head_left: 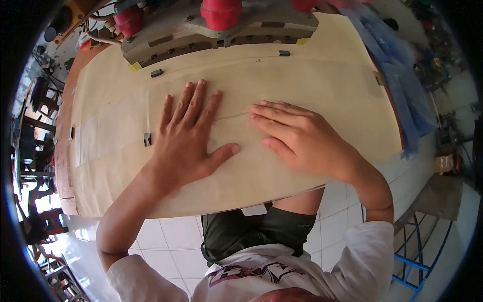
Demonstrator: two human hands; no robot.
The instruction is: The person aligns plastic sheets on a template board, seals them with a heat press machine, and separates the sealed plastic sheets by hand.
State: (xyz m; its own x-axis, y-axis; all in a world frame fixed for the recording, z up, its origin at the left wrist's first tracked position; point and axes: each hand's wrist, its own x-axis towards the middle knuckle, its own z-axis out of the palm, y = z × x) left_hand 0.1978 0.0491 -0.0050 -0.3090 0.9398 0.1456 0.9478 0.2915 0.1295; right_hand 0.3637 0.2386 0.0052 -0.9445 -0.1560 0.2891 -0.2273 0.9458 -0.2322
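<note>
My left hand (183, 138) lies flat on the tan sheet (332, 85) that covers the table, its fingers spread and pointing away from me. To its right, my right hand (307, 136) rests on the same sheet, palm down, with its fingers stretched out toward the left hand. Between the two hands runs a faint crease or seam in the sheet. A small dark block (147, 139) sits just left of my left hand. Neither hand holds anything.
A metal machine bar (216, 43) with a red knob-like part (221, 12) spans the far edge. Dark small blocks, one left (157, 73) and one right (284, 53), lie before it. Blue plastic sheeting (397, 75) hangs at the right edge. A blue metal frame (417, 256) stands lower right.
</note>
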